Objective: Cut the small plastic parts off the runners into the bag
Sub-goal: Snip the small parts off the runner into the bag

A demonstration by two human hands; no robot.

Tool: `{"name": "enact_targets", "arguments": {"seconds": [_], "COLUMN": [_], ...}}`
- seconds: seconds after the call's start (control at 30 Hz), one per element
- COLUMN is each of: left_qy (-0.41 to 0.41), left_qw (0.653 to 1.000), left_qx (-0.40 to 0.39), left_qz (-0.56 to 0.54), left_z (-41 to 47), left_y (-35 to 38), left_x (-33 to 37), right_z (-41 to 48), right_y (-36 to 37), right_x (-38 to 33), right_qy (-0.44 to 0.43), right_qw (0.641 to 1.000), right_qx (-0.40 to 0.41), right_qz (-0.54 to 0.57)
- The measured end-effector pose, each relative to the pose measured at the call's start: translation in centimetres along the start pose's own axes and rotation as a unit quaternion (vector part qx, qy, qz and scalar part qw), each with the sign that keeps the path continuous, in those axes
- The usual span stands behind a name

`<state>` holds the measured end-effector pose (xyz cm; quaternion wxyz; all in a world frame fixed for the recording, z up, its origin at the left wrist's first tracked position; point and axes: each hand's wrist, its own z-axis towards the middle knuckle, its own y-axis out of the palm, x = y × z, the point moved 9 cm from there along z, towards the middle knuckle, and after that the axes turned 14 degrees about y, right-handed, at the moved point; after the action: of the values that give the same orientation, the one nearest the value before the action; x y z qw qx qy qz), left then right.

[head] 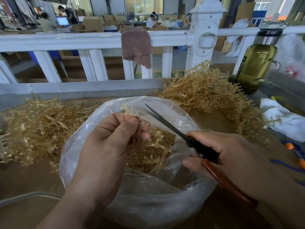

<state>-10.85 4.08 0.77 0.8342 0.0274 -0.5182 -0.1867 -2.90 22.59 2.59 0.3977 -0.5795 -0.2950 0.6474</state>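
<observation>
Runner [128, 111] pinched by left hand [107, 146] fingers [118, 119] over clear bag [148, 204] mouth; pale amber, thin, stubby side teeth. Right hand [234, 156] fingers clamped round scissors [175, 129] handles, blades just right of runner.

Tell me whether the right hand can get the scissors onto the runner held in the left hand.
Probably yes. The right hand holds the scissors with blade tips just beside the runner pinched by the left hand, over the bag; nothing lies between.

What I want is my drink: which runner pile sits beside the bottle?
The right pile, next to the green bottle; the left pile lies on the bag's far side.
</observation>
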Motion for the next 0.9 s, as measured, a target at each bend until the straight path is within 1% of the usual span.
{"name": "enact_targets", "arguments": {"seconds": [0.13,0.47,0.9], "left_qy": [0.008,0.018,0.024], "left_qw": [1.000,1.000,0.999], "left_qx": [0.029,0.008,-0.001], "left_qz": [0.001,-0.020,-0.025], "left_z": [0.1,-0.1,-0.2], "left_y": [-0.5,0.4,1.0], "left_x": [0.0,0.2,0.3], "right_z": [-0.2,-0.6,-0.4], "right_y": [0.1,-0.5,-0.6], "right_x": [-0.4,-1.1,-1.0], "right_qy": [-0.020,-0.031,-0.025], "right_qw": [0.999,0.998,0.998], "right_qx": [0.015,0.042,0.041], "right_qz": [-0.029,-0.035,-0.052]}}
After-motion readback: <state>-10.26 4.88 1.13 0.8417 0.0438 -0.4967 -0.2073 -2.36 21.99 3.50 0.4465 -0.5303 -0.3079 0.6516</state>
